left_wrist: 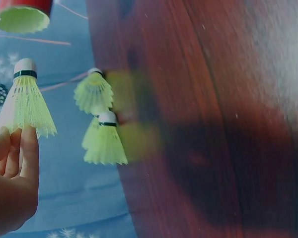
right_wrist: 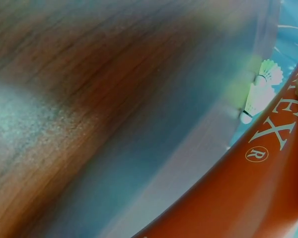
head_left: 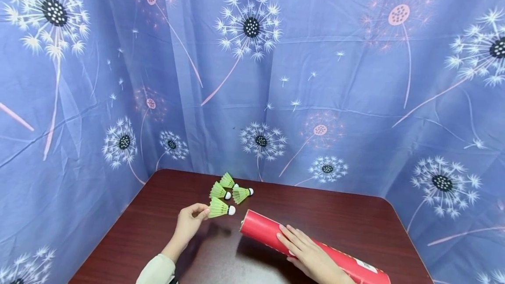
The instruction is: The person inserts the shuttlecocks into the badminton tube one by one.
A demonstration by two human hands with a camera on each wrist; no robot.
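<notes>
My left hand (head_left: 189, 222) pinches a yellow-green shuttlecock (head_left: 220, 208) by the edge of its skirt, its white cork pointing right. In the left wrist view, thumb and fingers meet on the skirt of this shuttlecock (left_wrist: 26, 101). Just to the right, a long red shuttlecock tube (head_left: 260, 226) slants with its mouth toward the cork, a small gap between them. My right hand (head_left: 309, 255) grips the tube around its middle, fingers laid across the top. The tube's mouth (left_wrist: 22, 22) shows open in the left wrist view, pale green inside.
Behind the held shuttlecock, three more lie on the dark wooden table (head_left: 158, 214): a rear one (head_left: 227, 180), a left one (head_left: 218, 190) and a right one (head_left: 241, 194). A blue curtain (head_left: 307, 82) with dandelion prints borders the table's back and sides.
</notes>
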